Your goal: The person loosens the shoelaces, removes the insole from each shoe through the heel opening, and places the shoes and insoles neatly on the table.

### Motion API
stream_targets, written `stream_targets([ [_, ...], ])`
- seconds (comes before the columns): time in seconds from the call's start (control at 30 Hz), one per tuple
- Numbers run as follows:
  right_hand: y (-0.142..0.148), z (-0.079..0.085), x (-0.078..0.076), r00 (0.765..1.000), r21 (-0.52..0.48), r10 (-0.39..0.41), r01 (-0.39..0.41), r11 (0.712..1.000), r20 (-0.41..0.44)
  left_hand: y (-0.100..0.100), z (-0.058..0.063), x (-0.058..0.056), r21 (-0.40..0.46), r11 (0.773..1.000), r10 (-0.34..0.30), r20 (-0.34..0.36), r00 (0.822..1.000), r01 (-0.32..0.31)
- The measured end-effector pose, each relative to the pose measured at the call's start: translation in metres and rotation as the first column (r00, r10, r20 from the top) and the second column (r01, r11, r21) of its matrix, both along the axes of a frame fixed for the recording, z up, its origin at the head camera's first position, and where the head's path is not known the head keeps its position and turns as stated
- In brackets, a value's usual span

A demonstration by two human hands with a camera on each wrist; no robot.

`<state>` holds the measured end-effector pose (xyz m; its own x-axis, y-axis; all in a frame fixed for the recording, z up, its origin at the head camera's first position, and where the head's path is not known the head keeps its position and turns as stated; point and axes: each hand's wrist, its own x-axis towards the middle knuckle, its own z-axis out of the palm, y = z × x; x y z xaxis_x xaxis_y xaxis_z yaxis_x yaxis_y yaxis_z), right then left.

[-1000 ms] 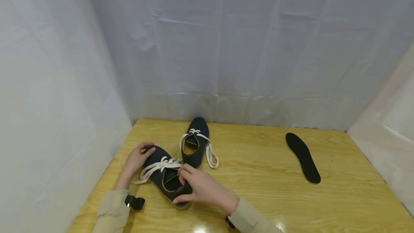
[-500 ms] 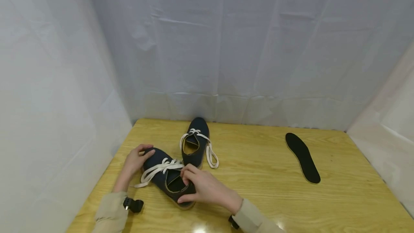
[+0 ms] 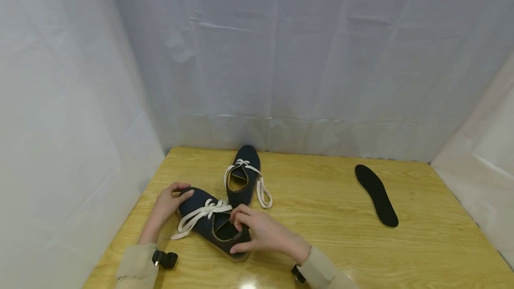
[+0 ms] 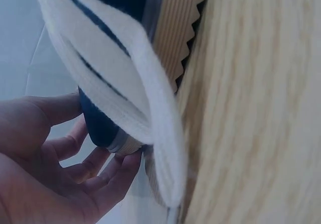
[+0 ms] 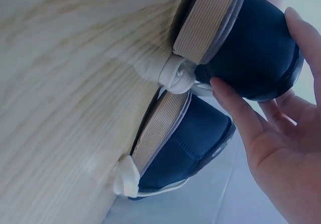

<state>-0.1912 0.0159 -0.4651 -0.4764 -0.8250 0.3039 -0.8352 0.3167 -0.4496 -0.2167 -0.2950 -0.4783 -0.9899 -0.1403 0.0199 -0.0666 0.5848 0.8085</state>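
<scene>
A navy canvas shoe [image 3: 196,199] with white laces [image 3: 201,215] lies at the left of the table, toe pointing away to the left. My left hand [image 3: 166,202] grips its toe; in the left wrist view the thumb and fingers curl round the toe end [image 4: 98,118], and a lace loop hangs in front. At the heel, my right hand [image 3: 265,233] holds the back of the shoe, fingers at the opening's rim and thumb on the outside. The right wrist view has this heel [image 5: 256,48] between thumb and fingers. The shoe's inside is dark and partly hidden.
A second navy shoe [image 3: 247,155] stands just behind, close to the held one, its laces loose to the right. A black insole [image 3: 376,195] lies flat at the right on the wooden table [image 3: 313,200]. White sheeting [image 3: 305,57] surrounds the back and sides.
Both hands have shifted the near shoe slightly to the right and a little toward me, keeping their holds. The second shoe and the insole have stayed in place.
</scene>
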Motion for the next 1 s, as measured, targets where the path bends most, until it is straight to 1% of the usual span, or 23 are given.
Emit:
stream_targets([
  [0.13, 0.008, 0.001, -0.002, 1.0, -0.009, 0.01, -0.01, 1.0, 0.023, 0.003, 0.002, 0.003, -0.017, 1.0, -0.019, -0.013, 1.0, 0.019],
  [0.33, 0.022, -0.001, -0.004, 0.998, -0.019, 0.042, -0.041, 0.999, 0.054, 0.006, 0.002, 0.013, -0.023, 0.999, -0.043, -0.012, 0.999, 0.042],
  [0.5, 0.031, -0.002, -0.006, 0.995, -0.017, 0.054, -0.052, 0.998, 0.089, 0.008, 0.0, 0.019, -0.033, 0.999, -0.034, 0.02, 0.999, 0.035],
  [0.63, 0.034, -0.002, -0.007, 0.989, -0.007, 0.044, -0.044, 0.999, 0.138, 0.009, -0.001, 0.021, -0.047, 0.998, -0.029, 0.014, 0.999, 0.03],
  [0.73, 0.034, -0.001, -0.006, 0.99, -0.011, 0.054, -0.053, 0.999, 0.132, 0.009, -0.002, 0.023, -0.056, 0.998, -0.026, 0.0, 1.0, 0.026],
  [0.87, 0.033, -0.001, -0.003, 0.993, -0.049, 0.086, -0.082, 0.995, 0.083, 0.01, -0.003, 0.026, -0.052, 0.998, -0.017, -0.006, 1.0, 0.017],
  [0.93, 0.032, -0.001, -0.001, 0.993, -0.065, 0.092, -0.087, 0.994, 0.079, 0.011, -0.004, 0.027, -0.041, 0.999, -0.02, -0.009, 1.0, 0.02],
  [1.0, 0.031, -0.001, 0.002, 0.991, -0.069, 0.085, -0.078, 0.995, 0.103, 0.011, -0.004, 0.028, -0.027, 0.999, -0.025, -0.009, 1.0, 0.025],
])
